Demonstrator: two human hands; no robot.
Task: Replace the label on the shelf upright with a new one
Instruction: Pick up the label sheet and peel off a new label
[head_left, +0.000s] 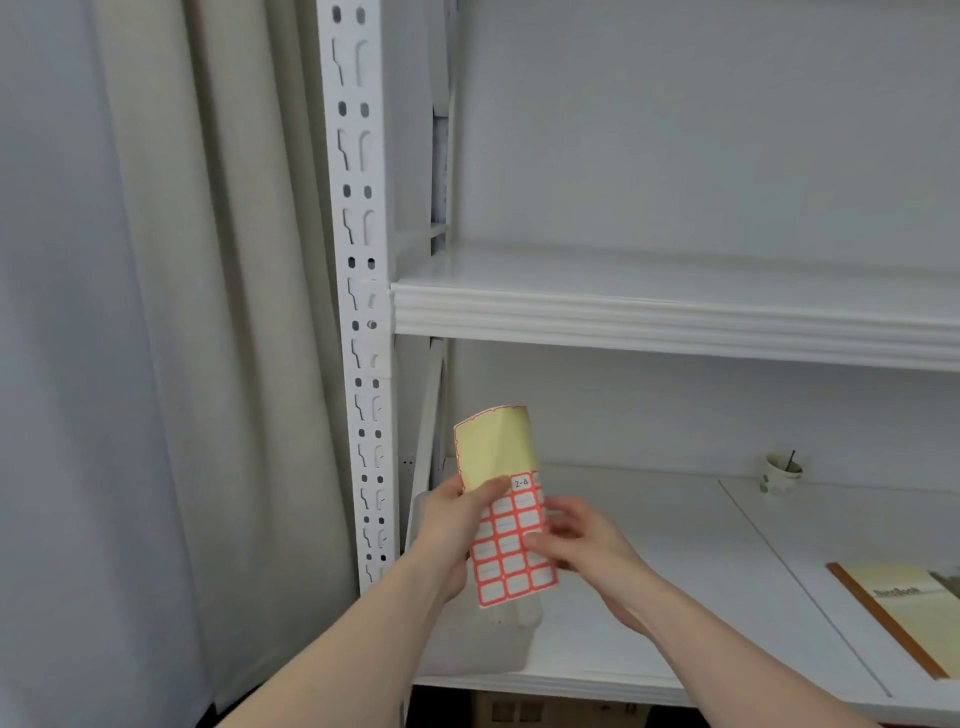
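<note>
A sheet of red-bordered labels is held upright in front of the lower shelf; its top part is bare yellow backing. One label near the top right reads "2-4". My left hand grips the sheet's left edge, thumb across the front. My right hand holds the sheet's right edge, fingers blurred, thumb on the front. The white perforated shelf upright stands to the left of the sheet; I see no label on it.
A white shelf board crosses at mid height, and a lower shelf lies behind my hands. A small cup with a stick stands at the back right, a notebook at the right edge. Beige curtains hang left.
</note>
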